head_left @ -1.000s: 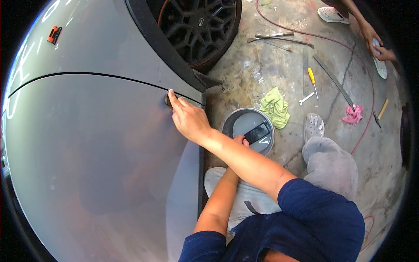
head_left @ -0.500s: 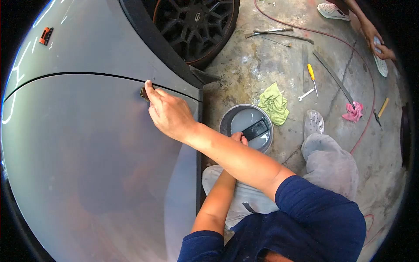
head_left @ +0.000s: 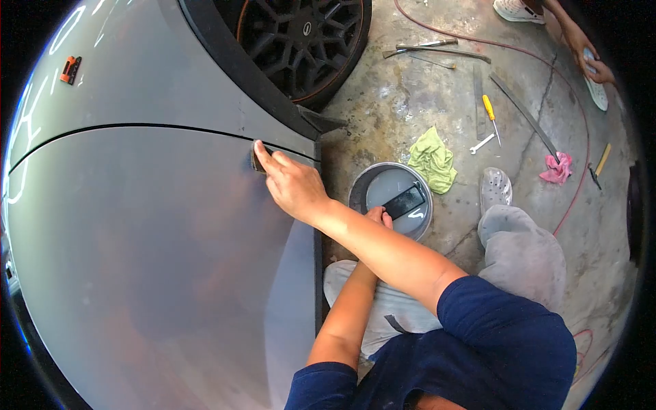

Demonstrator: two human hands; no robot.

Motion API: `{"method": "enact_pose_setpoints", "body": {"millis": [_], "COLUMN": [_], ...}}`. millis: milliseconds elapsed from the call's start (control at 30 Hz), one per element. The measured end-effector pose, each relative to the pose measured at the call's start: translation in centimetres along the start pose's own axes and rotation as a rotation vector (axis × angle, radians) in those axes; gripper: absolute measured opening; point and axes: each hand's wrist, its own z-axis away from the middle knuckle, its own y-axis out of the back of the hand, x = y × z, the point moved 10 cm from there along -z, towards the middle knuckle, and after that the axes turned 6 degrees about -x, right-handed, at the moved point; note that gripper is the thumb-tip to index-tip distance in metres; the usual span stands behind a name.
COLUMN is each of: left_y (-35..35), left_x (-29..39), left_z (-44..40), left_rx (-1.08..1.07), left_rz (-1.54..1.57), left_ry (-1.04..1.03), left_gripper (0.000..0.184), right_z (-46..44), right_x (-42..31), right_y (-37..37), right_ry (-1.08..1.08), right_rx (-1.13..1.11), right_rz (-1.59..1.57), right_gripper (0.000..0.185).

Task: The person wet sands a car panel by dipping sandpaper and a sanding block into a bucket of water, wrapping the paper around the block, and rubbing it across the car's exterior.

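My right hand [head_left: 295,183] reaches across to a grey car panel [head_left: 171,239], its fingers pressing a small dark pad with a brownish edge [head_left: 257,161] flat on the surface just below the seam. The right forearm crosses over the left one. Over a round grey bucket [head_left: 354,193] of cloudy water, my left hand [head_left: 380,217] grips one end of a black rectangular block [head_left: 404,203]. The block's wet face is up; whether it touches the water I cannot tell.
A wheel [head_left: 306,31] stands above. On the floor lie a green cloth [head_left: 432,160], a yellow screwdriver [head_left: 488,108], a wrench [head_left: 482,143], metal bars, a pink cloth [head_left: 557,168], a hammer [head_left: 601,160] and a red hose. Another person's hands [head_left: 589,61] show top right. An orange-black tool [head_left: 70,70] rests on the car.
My right hand and the pad slid left along the seam, then came back right towards the panel's edge. My left hand stays at the bucket with the black block. The view shifted slightly.
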Motion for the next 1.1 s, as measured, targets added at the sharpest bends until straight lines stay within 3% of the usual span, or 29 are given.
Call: {"method": "enact_pose_setpoints", "body": {"millis": [233,367,600,733,867,1000,1100], "left_y": [0.1,0.0,1.3,0.0,1.9,1.0,1.0], "left_x": [0.0,0.1,1.0,-0.4,1.6,0.7,0.9], "left_z": [0.4,-0.4,-0.4,0.0,-0.3,-0.2,0.0], "left_rx": [0.03,-0.054,-0.072,-0.078,-0.084,-0.08,-0.078], "left_rz": [0.051,-0.001,-0.116,-0.096,-0.115,-0.086,-0.076], "left_ry": [0.013,0.035,0.11,0.083,0.123,0.104,0.14], "left_gripper": [0.02,0.022,0.025,0.023,0.023,0.023,0.023], "right_z": [-1.6,1.2,2.0,-0.6,1.3,-0.1,1.3], "right_x": [-3.3,0.0,-4.0,-2.9,-4.0,-2.7,-3.8], "right_y": [1.1,-1.1,-1.8,0.2,-0.9,0.1,-0.4], "right_ry": [0.124,0.08,-0.028,-0.027,-0.083,-0.029,-0.058], "right_rx": [0.08,-0.002,-0.161,-0.038,-0.182,-0.041,-0.15], "right_rz": [0.051,0.075,0.078,0.111,0.092,0.12,0.112], "right_gripper": [0.072,0.071,0.068,0.066,0.064,0.063,0.063]}}
